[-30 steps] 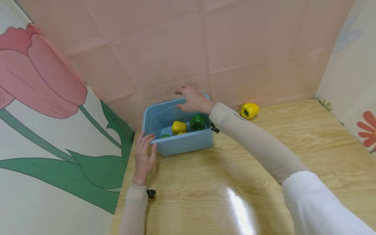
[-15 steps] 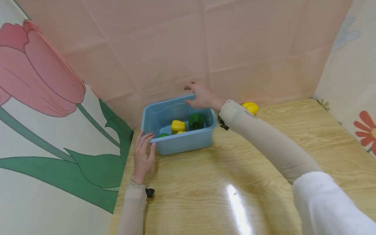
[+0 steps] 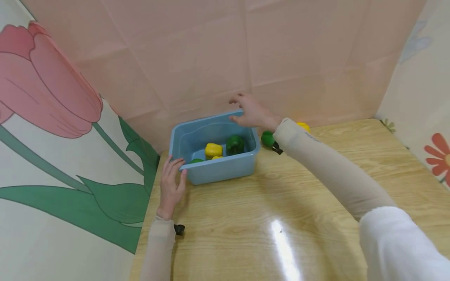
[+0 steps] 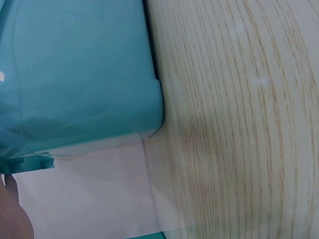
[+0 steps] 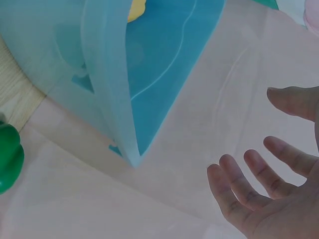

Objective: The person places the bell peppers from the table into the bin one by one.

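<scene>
A blue plastic tub (image 3: 221, 171) stands at the table's back left corner. It holds a yellow pepper (image 3: 213, 149), a green pepper (image 3: 235, 144) and more pepper pieces behind its front rim. My left hand (image 3: 172, 179) lies on the table, its straight fingers touching the tub's front left corner. My right hand (image 3: 246, 109) hovers over the tub's back right corner with fingers spread, holding nothing. The right wrist view shows that hand (image 5: 259, 169) with spread fingers beside the tub's corner (image 5: 117, 109). In the left wrist view the tub's wall (image 4: 75, 74) is close.
Another green pepper (image 3: 267, 138) lies on the wooden table (image 3: 281, 203) just right of the tub, also seen as the green pepper (image 5: 9, 157) in the right wrist view. A yellow pepper (image 3: 304, 125) peeks from behind my right sleeve. Pink and flowered panels wall in the table.
My right hand has drifted right, from over the tub's middle to its back right corner. The green pepper beside the tub has come into view. The left hand has stayed put.
</scene>
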Demonstrator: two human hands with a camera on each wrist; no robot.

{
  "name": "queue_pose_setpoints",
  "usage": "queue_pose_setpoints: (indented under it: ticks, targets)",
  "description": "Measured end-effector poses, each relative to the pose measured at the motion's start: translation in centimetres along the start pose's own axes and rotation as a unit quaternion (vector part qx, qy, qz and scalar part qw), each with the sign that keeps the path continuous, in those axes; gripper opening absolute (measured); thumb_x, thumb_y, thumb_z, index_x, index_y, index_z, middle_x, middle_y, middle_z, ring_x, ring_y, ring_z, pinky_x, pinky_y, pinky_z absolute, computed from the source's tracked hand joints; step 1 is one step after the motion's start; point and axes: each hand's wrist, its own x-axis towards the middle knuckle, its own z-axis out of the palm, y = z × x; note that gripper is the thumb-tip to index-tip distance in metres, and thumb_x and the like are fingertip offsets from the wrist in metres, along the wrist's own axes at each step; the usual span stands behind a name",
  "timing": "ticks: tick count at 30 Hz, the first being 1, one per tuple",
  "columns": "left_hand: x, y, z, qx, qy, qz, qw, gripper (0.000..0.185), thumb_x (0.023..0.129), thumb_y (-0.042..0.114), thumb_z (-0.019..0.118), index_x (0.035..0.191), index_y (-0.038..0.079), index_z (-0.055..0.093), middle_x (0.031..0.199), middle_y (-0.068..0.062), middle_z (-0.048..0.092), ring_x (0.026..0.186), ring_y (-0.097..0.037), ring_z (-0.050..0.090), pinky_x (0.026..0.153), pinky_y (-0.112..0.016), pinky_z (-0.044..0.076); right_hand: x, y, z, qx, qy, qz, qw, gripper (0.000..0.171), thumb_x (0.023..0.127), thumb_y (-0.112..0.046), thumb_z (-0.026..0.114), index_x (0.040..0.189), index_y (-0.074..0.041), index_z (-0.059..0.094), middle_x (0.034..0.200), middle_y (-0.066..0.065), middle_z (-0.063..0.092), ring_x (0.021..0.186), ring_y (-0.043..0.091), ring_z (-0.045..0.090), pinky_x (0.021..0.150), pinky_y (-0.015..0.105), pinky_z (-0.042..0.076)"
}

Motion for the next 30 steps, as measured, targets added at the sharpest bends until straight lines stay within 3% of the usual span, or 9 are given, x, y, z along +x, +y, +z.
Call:
queue_pose_setpoints:
  ticks: [14, 30]
  targets:
    - [0.1, 0.1, 0.1, -0.005, 0.007, 0.014, 0.9999, 0.026, 0.105, 0.012, 0.063, 0.127, 0.001, 0.072, 0.133, -0.019, 0.07, 0.142, -0.055, 0.049, 0.132, -0.055, 0.03, -1.1, 1.6, -0.7, 0.018, 0.033, 0.001, 0.999, 0.059, 0.102, -0.029, 0.072, 0.151, -0.003, 0.053, 0.154, 0.018, 0.051, 0.132, 0.043, 0.056, 0.109, 0.058, 0.053]
    - [-0.1, 0.0, -0.1, 0.002, 0.003, 0.004, 1.0, 0.027, 0.106, 0.013, 0.063, 0.129, 0.001, 0.071, 0.136, -0.018, 0.069, 0.147, -0.052, 0.046, 0.132, -0.054, 0.03, -2.3, 4.1, -0.4, 0.013, 0.057, 0.019, 0.998, 0.055, 0.101, -0.031, 0.074, 0.147, -0.006, 0.058, 0.152, 0.019, 0.052, 0.129, 0.041, 0.058, 0.104, 0.059, 0.055]
